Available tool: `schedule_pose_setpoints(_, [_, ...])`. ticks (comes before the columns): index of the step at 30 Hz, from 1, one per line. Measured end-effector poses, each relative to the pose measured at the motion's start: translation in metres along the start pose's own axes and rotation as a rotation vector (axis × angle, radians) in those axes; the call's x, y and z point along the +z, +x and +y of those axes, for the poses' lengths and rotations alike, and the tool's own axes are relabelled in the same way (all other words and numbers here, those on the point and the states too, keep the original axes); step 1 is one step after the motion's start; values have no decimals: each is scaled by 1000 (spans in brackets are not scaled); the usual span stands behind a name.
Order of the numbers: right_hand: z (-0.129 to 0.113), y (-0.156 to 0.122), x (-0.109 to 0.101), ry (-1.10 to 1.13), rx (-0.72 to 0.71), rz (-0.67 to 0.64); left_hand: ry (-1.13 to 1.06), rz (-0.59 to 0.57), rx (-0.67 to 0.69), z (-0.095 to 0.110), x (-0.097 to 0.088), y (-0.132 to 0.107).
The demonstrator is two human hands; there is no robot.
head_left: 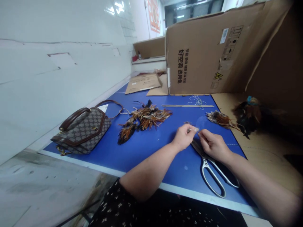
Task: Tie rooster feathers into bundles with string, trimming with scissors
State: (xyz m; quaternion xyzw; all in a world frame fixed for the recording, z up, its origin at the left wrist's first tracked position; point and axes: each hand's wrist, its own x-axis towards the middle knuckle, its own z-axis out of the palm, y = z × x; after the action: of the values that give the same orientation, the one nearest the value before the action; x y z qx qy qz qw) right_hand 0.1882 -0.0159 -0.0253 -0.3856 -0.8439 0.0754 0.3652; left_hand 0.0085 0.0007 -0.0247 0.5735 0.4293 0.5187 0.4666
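Note:
My left hand [183, 137] is closed in a pinch on a small pale tuft [196, 129] that pokes out past the fingertips; its kind is too small to tell. Close beside it, my right hand [214, 145] is closed too, thumb against curled fingers, and what it may hold is hidden. Under the hands lies a pair of scissors [205, 163] with silver handles toward me and dark blades partly covered by my right hand. A bundle of brown and pale feathers [221, 119] lies beyond my right hand. Left of my hands spreads a larger pile of brown-black feathers [149, 116].
A patterned handbag [86, 132] with brown trim stands at the left of the blue table [142, 154]. Thin sticks [188, 106] and tangled string [197, 101] lie farther back. A large cardboard box [201, 63] rises behind; dark feathers [248, 115] sit at the right.

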Motion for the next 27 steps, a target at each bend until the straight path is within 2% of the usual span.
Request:
schedule_pose_setpoints(4, [-1,-1,-1,25,27,-9,77,7,26,0,-7,1])
schedule_pose_setpoints(9, [-7,3,-6,56,52,-75,308,-18,77,2,-8,-2])
schedule_pose_setpoints(13, [-10,5,-13,51,36,-153,412,-128,194,5,-10,-3])
schedule_pose_setpoints(19, [-6,8,-24,71,66,-164,463,-353,272,7,-16,0])
schedule_pose_setpoints(21, [-3,9,-26,114,111,-155,418,-397,229,6,-16,-1])
schedule_pose_setpoints(25, [4,11,-28,290,216,-167,164,-488,-30,7,-15,-4])
schedule_pose_setpoints(27, [6,12,-29,376,266,-149,16,-477,-118,9,-14,-5])
